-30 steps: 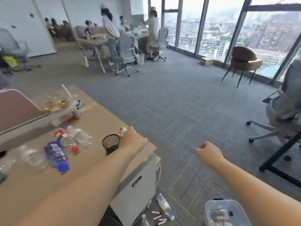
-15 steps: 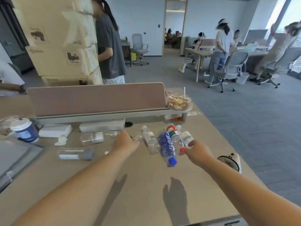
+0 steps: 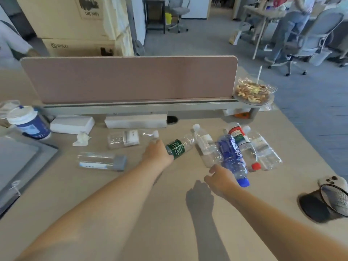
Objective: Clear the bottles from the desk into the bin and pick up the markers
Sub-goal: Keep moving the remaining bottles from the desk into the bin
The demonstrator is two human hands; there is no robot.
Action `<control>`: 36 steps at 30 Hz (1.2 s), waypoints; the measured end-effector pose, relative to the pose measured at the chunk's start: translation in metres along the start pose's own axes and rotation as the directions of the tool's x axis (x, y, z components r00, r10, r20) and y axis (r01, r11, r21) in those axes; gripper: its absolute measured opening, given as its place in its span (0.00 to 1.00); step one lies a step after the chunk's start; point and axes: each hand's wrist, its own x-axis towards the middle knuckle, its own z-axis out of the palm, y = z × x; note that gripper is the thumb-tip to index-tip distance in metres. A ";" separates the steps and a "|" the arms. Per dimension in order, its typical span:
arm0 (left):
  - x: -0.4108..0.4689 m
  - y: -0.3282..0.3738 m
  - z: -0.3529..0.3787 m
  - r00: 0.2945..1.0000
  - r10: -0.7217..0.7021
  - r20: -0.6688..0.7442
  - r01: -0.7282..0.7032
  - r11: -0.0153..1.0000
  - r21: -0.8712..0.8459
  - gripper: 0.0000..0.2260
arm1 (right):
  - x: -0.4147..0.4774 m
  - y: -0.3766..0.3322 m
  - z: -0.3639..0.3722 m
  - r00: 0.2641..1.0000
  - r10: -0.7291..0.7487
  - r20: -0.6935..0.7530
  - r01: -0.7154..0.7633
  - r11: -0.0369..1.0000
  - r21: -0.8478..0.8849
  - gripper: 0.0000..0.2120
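Several plastic bottles lie on the beige desk (image 3: 169, 213). My left hand (image 3: 157, 154) grips the base of a green-labelled bottle (image 3: 180, 146), which is tilted up to the right. My right hand (image 3: 220, 178) closes on the neck end of a blue bottle (image 3: 231, 155), whose blue cap points toward me. Beside it lie a clear white-capped bottle (image 3: 206, 146), a red-capped bottle (image 3: 243, 149) and another clear bottle (image 3: 264, 150). Further left lie a clear bottle (image 3: 123, 141) and a grey-capped one (image 3: 101, 161). No bin or markers are in view.
A pink divider panel (image 3: 131, 78) crosses the desk's back, with a plate of snacks (image 3: 254, 92) at its right end. A blue tub (image 3: 28, 121), white boxes (image 3: 72, 125), a tissue (image 3: 81, 139) and a grey tray (image 3: 18, 161) sit left. A black cup and headset (image 3: 327, 198) sit right.
My view swung from the floor and desk end back to the desktop and dipped closer. Both hands reached the bottles; the left took the green-labelled one, the right closed on the blue one.
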 end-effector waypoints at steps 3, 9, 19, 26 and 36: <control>0.030 0.024 0.017 0.995 0.072 0.063 -0.076 0.994 0.078 0.25 | 0.012 0.006 -0.007 1.000 0.010 -0.014 -0.011 0.998 -0.064 0.16; 0.063 0.021 0.057 0.974 0.020 0.225 -0.060 0.983 0.173 0.31 | 0.043 0.005 -0.046 0.987 0.044 -0.154 -0.066 0.988 -0.141 0.09; 0.060 0.006 0.073 0.994 -0.014 0.107 0.007 0.998 0.059 0.27 | 0.056 0.011 -0.042 0.989 0.056 -0.140 -0.082 0.979 -0.189 0.11; 0.052 0.018 0.020 0.994 0.007 0.108 0.006 0.993 -0.118 0.26 | 0.070 -0.024 -0.043 0.979 -0.108 -0.175 0.063 0.967 -0.245 0.15; 0.034 -0.017 -0.096 0.993 0.016 -0.117 -0.017 1.000 -0.008 0.24 | 0.135 -0.056 0.031 0.998 0.031 -0.054 -0.032 0.999 -0.018 0.41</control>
